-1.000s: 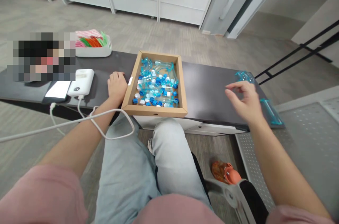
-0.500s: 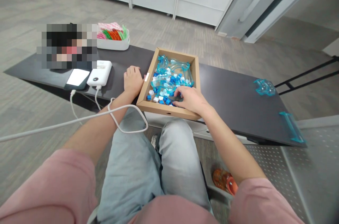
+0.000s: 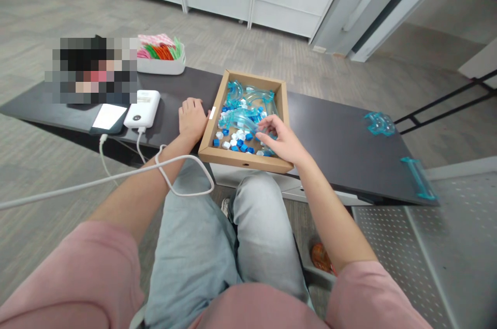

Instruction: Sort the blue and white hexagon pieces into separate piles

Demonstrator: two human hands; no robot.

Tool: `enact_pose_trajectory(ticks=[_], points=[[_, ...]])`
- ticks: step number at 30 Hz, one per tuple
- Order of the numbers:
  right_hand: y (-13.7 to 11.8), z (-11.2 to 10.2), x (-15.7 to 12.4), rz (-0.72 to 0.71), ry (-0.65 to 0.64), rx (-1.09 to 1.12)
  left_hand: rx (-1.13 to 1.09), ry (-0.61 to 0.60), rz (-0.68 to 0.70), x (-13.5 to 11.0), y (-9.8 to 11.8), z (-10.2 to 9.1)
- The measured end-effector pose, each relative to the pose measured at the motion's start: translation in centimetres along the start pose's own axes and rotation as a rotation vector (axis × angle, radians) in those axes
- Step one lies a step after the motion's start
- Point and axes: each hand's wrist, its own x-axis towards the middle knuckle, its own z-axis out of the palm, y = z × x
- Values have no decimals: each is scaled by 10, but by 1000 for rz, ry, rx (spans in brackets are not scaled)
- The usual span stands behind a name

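1. Your left hand [image 3: 192,119] lies flat and empty on the dark tabletop [image 3: 330,137], just beside the shallow cardboard box [image 3: 248,162].
2. Your right hand [image 3: 281,141] is in the box, fingers half-curled at a translucent blue curved plastic piece [image 3: 240,120]. I cannot tell whether it grips the piece.

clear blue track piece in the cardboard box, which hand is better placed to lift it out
Right. The right hand is inside the cardboard box, fingertips at the clear blue track piece. The left hand rests on the table outside the box's left wall.
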Motion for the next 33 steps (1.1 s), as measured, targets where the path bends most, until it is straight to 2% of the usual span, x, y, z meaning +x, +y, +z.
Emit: enact_pose_trajectory(ticks=[18,27,33], points=[[29,1,-1,-17,160,181,13,23,1,1,-1,3],[22,-1,-4,81,292,227,28,19,8,0,-1,2],[20,0,-4,68,296,203,23,21,2,0,-1,1]])
